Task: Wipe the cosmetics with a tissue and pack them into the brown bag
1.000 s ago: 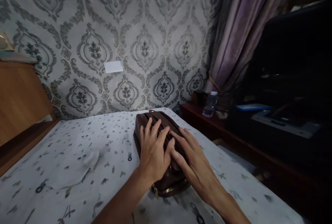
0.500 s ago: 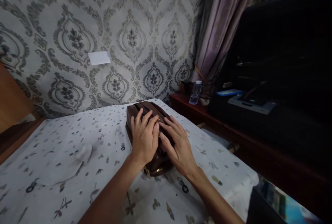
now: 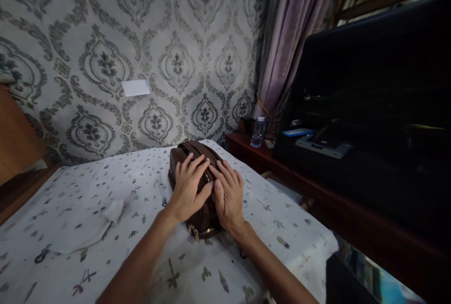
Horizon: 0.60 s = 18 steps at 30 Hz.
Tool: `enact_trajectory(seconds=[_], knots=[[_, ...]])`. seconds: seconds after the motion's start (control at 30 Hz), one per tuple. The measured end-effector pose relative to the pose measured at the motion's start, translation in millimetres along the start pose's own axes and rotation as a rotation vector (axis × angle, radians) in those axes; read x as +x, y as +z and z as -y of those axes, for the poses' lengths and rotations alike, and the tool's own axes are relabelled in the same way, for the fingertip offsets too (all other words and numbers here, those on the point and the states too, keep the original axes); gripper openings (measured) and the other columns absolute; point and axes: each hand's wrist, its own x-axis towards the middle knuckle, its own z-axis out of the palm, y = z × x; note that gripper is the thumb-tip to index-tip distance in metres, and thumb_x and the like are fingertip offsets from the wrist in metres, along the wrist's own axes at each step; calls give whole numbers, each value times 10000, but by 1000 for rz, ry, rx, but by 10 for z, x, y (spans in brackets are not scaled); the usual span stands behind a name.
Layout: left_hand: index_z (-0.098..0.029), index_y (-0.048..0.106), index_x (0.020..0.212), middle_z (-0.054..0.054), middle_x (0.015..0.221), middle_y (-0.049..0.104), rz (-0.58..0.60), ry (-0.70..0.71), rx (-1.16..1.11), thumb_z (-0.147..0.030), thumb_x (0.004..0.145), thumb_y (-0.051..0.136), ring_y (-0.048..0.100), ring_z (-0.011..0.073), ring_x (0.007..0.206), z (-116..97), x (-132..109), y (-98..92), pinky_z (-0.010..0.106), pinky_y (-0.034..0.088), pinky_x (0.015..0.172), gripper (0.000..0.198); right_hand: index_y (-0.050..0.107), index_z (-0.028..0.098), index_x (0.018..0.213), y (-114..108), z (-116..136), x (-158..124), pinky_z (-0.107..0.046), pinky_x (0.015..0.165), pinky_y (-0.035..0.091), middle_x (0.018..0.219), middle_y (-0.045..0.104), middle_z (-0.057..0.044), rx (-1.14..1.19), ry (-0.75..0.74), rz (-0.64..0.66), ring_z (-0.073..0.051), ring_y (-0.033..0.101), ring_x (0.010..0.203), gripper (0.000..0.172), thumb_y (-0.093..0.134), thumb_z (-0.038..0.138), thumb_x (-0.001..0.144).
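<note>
A dark brown leather bag (image 3: 202, 212) with gold zippers lies on the patterned white cloth (image 3: 141, 252). My left hand (image 3: 188, 186) rests on the bag's upper left part, its fingers stretched forward and its thumb apart. On the right half lies my right hand (image 3: 229, 191), its fingers extended over the top and its thumb beside a zipper line. Both palms hide much of the bag's top. Gold zipper pulls (image 3: 193, 232) hang at the near end.
A clear plastic bottle (image 3: 258, 132) stands on the dark red wooden ledge (image 3: 243, 146) to the right. Beside it rises a large black screen (image 3: 369, 83). Patterned wallpaper (image 3: 176, 64) covers the wall behind, and a purple curtain (image 3: 285, 41) hangs at the corner. Orange-brown wood (image 3: 21, 135) borders the left.
My hands have slid slightly apart on the bag, showing more of the zipper line between them. My left thumb has spread away from its fingers. The whole view has shifted a little.
</note>
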Motion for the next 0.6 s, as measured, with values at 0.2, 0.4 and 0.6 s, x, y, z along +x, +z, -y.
enact_trajectory(seconds=[0.2, 0.4, 0.6], knots=[[-252, 356, 1473, 103, 1568, 343, 182, -5, -6, -360, 813, 651, 174, 330, 1489, 48, -44, -151, 613, 124, 1187, 731, 582, 203, 1325, -14, 0, 14, -501, 1117, 288, 1365, 604, -90, 85, 94, 24, -227, 418, 1387, 502, 175, 265, 1038], [-209, 444, 1382, 115, 1467, 464, 17, -44, 33, -202, 784, 628, 271, 310, 1449, -85, -64, 13, 600, 187, 1171, 626, 575, 185, 1333, -42, -31, -12, -533, 1128, 293, 1379, 593, -106, 131, 88, 68, -238, 409, 1395, 464, 236, 302, 1039], [-210, 456, 1366, 116, 1428, 491, -52, -22, 33, -191, 856, 558, 302, 296, 1430, -104, -89, 57, 594, 212, 1165, 520, 482, 216, 1425, -142, -118, -42, -548, 1148, 298, 1517, 432, -113, 92, 39, 148, -257, 319, 1450, 460, 276, 284, 1020]])
